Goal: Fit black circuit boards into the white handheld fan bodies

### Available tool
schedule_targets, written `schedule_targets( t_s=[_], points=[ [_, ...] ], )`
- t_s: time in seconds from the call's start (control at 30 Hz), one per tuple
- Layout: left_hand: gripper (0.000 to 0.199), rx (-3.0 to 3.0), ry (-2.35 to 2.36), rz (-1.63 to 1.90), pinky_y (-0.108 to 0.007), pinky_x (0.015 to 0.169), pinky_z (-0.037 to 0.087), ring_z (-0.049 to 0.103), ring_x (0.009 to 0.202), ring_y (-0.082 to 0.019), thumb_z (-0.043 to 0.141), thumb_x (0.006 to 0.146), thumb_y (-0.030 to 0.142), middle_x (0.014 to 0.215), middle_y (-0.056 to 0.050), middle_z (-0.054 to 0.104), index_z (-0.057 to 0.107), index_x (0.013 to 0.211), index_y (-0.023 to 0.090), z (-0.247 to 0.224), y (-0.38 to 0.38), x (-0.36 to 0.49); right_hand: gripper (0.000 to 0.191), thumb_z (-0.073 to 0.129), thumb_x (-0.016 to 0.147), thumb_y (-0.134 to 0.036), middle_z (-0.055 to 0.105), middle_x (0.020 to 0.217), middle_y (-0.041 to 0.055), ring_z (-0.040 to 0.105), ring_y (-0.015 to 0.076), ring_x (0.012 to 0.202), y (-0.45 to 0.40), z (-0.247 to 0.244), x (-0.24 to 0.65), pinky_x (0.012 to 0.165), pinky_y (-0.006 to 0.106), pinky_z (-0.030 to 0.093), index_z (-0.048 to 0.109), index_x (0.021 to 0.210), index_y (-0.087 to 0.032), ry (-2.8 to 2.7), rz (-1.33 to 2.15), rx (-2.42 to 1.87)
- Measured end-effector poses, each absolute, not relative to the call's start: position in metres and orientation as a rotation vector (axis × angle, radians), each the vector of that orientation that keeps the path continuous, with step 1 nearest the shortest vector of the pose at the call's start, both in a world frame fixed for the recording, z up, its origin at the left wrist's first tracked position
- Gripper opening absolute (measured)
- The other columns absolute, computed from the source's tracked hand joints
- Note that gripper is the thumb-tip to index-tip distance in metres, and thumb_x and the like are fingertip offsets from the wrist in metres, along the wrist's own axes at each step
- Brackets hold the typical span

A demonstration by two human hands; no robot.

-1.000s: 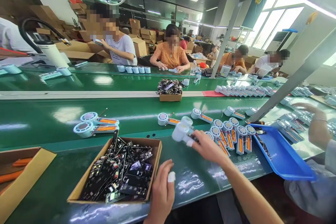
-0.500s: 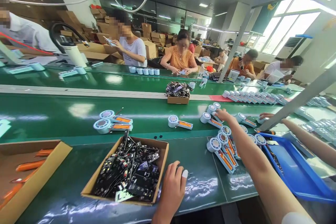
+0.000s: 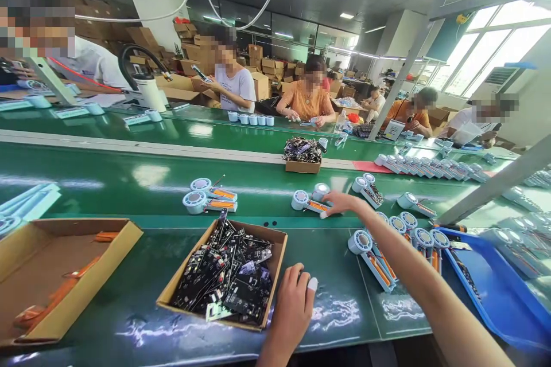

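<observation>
My left hand [image 3: 296, 299] rests on the green table beside a cardboard box of black circuit boards [image 3: 232, 269]. Its fingers are loosely bent and apart, with a white cover on one fingertip and nothing held. Out on the green belt, my right hand [image 3: 338, 204] is closed on a light blue round-headed unit [image 3: 321, 190]. That unit's body is mostly hidden by my fingers. Just left of it lies a similar unit [image 3: 300, 200] with an orange part in its body. Two more units [image 3: 360, 184] stand close together to the right of my right hand.
A cardboard box [image 3: 99, 275] with orange parts is at the left, and a blue tray [image 3: 499, 287] at the right. Grouped units [image 3: 360, 242] lie under my right forearm. A slanted metal post [image 3: 495, 178] crosses the right side. Several people sit across the belt.
My right hand has moved left along the belt with a blue unit, beside the single one. Another person's hand and forearm at the right have left the view. The view has turned slightly left.
</observation>
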State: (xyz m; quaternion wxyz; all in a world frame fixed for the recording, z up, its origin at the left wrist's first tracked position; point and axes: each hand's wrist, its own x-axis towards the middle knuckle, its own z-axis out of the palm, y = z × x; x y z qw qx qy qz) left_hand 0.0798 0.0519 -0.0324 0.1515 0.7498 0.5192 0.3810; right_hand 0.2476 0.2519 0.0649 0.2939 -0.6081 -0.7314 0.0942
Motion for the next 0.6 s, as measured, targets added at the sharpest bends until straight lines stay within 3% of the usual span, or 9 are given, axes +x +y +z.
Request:
schedule_targets(
  t_s=[0.17, 0.3, 0.37, 0.47, 0.6],
  points=[
    [0.022, 2.142, 1.455, 1.14, -0.046, 0.087, 0.056, 0.064, 0.103, -0.028, 0.043, 0.093, 0.013, 0.107, -0.012, 0.067, 0.063, 0.087, 0.02, -0.035, 0.053, 0.078, 0.033, 0.062, 0.098, -0.035, 0.062, 0.124, 0.009, 0.065, 0.0223, 0.104, 0.27, 0.076, 0.207, 0.088, 0.043, 0.057, 0.06, 0.125, -0.016, -2.296, 0.36, -1.828],
    [0.022, 2.089, 1.441, 1.135, -0.046, 0.087, 0.056, 0.065, 0.102, -0.028, 0.043, 0.093, 0.012, 0.106, -0.011, 0.067, 0.063, 0.087, 0.02, -0.03, 0.053, 0.077, 0.033, 0.062, 0.098, -0.036, 0.062, 0.123, 0.0084, 0.065, 0.0232, 0.104, 0.228, 0.088, 0.198, 0.089, 0.043, 0.056, 0.06, 0.124, -0.016, -2.291, 0.259, -1.944],
    [0.023, 2.056, 1.43, 1.134, -0.046, 0.09, 0.056, 0.065, 0.104, -0.027, 0.042, 0.091, 0.011, 0.109, -0.012, 0.067, 0.063, 0.096, 0.019, -0.029, 0.052, 0.077, 0.029, 0.061, 0.097, -0.038, 0.064, 0.116, 0.0084, 0.065, 0.022, 0.1, 0.188, 0.084, 0.201, 0.086, 0.041, 0.055, 0.063, 0.115, -0.015, -2.233, 0.197, -2.009],
    [0.031, 1.988, 1.449, 1.169, -0.045, 0.095, 0.054, 0.064, 0.112, -0.026, 0.038, 0.094, 0.013, 0.117, -0.016, 0.066, 0.057, 0.119, 0.015, -0.03, 0.051, 0.077, 0.027, 0.058, 0.096, -0.038, 0.062, 0.109, 0.0165, 0.067, 0.0282, 0.091, 0.121, 0.064, 0.214, 0.075, 0.039, 0.053, 0.067, 0.105, -0.014, -2.103, 0.128, -2.145],
    [0.044, 2.061, 1.454, 1.101, -0.051, 0.106, 0.047, 0.054, 0.13, -0.031, 0.042, 0.098, 0.027, 0.135, -0.021, 0.06, 0.046, 0.138, 0.01, -0.033, 0.048, 0.08, 0.016, 0.068, 0.086, -0.023, 0.059, 0.124, 0.0233, 0.067, 0.0362, 0.1, 0.063, 0.058, 0.225, 0.08, 0.043, 0.053, 0.069, 0.1, -0.016, -1.943, -0.069, -2.306]
  ],
)
